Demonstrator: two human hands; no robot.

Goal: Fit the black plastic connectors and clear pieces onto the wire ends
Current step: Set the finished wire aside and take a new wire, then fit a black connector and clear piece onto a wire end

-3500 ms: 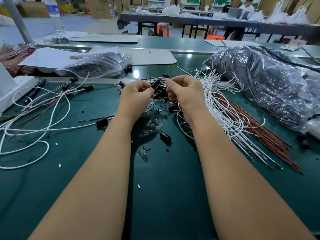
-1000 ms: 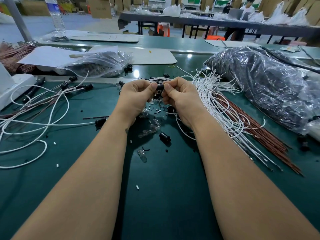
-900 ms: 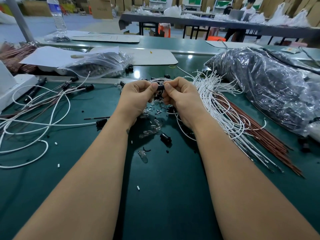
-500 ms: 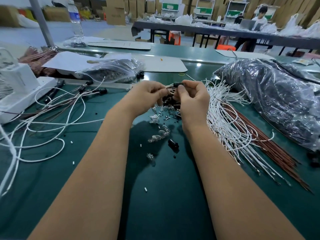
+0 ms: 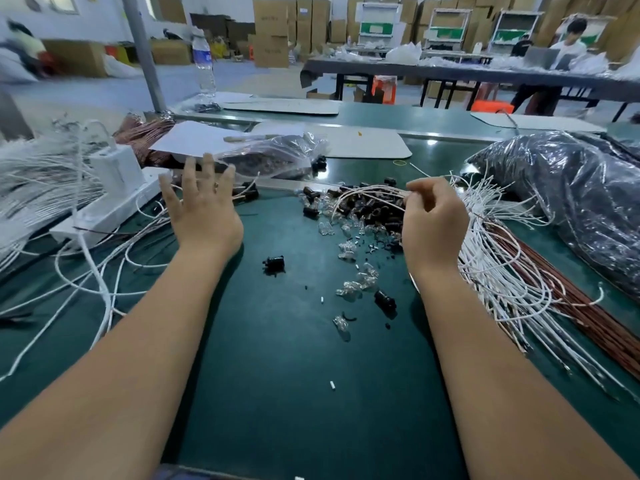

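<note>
The heap of black connectors (image 5: 367, 206) lies mid-bench on the green mat (image 5: 294, 375), with clear pieces (image 5: 356, 282) strewn just nearer the person. Right of the heap, the right hand (image 5: 433, 220) has its fingers curled, pinching white wire (image 5: 374, 192) that runs across the heap. Left of the heap, the left hand (image 5: 204, 206) is spread flat and wide, holding nothing. A lone connector (image 5: 274, 265) sits nearer, between both wrists
</note>
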